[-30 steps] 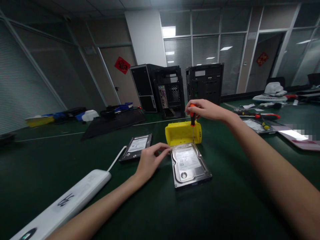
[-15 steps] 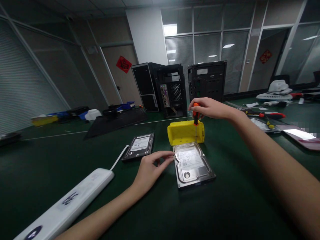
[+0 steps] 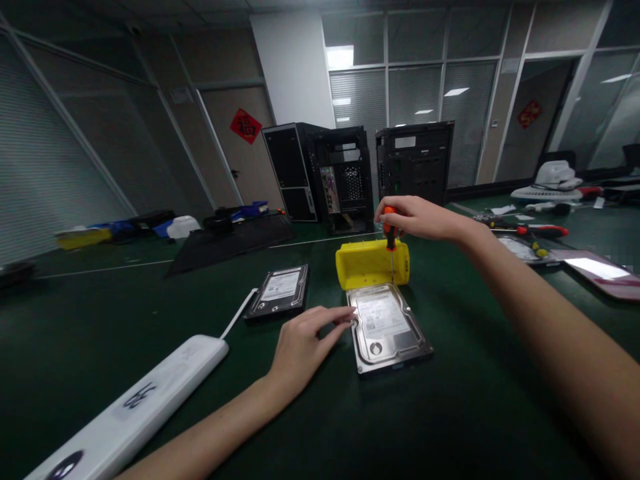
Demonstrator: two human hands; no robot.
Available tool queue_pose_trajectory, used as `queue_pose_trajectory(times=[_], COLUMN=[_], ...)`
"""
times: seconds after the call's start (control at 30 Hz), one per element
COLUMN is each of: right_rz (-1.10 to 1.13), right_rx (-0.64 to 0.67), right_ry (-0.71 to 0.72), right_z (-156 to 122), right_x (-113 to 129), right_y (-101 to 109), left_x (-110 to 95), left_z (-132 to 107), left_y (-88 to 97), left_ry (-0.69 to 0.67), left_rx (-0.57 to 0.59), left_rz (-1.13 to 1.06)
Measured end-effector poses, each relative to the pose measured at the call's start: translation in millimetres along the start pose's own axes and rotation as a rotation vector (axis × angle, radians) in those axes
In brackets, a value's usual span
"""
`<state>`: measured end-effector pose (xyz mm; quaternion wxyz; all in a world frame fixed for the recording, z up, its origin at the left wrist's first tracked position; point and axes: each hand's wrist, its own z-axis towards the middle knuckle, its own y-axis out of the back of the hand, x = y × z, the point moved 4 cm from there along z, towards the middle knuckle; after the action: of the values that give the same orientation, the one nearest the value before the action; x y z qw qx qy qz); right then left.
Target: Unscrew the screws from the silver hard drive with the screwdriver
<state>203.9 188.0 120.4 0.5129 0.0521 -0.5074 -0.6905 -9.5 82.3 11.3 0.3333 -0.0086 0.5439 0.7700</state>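
Note:
A silver hard drive lies flat on the dark green table, its white label facing up. My left hand grips the drive's left edge with thumb and fingers. My right hand is wrapped round the orange and black handle of a screwdriver. The screwdriver stands upright, its tip down at the drive's far right corner; I cannot tell whether it sits in a screw. Right behind the drive, a yellow plastic bin lies with its open side towards me.
A second hard drive lies to the left, behind a white power strip with a cable. Computer cases stand at the back. Pliers and a pinkish-red flat device are at right, a black mat at left.
My left fingertips have shifted slightly to the right, further onto the drive's edge. The screwdriver stays upright at the same corner, with my right hand nearly still.

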Motion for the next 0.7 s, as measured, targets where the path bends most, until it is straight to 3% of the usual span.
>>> queue_pose_trajectory(times=[0.5,0.7], right_rz=[-0.112,-0.062], right_rx=[-0.009,-0.011], right_ry=[0.004,-0.039], right_z=[0.3,0.5], right_x=[-1.5,-7.5], right_y=[1.4,-2.9], left_x=[0.8,0.4], left_z=[-2.1,-0.4], left_y=[4.1,4.1], left_ry=[0.070,0.087], left_rx=[-0.002,0.007], left_rz=[-0.099,-0.153])
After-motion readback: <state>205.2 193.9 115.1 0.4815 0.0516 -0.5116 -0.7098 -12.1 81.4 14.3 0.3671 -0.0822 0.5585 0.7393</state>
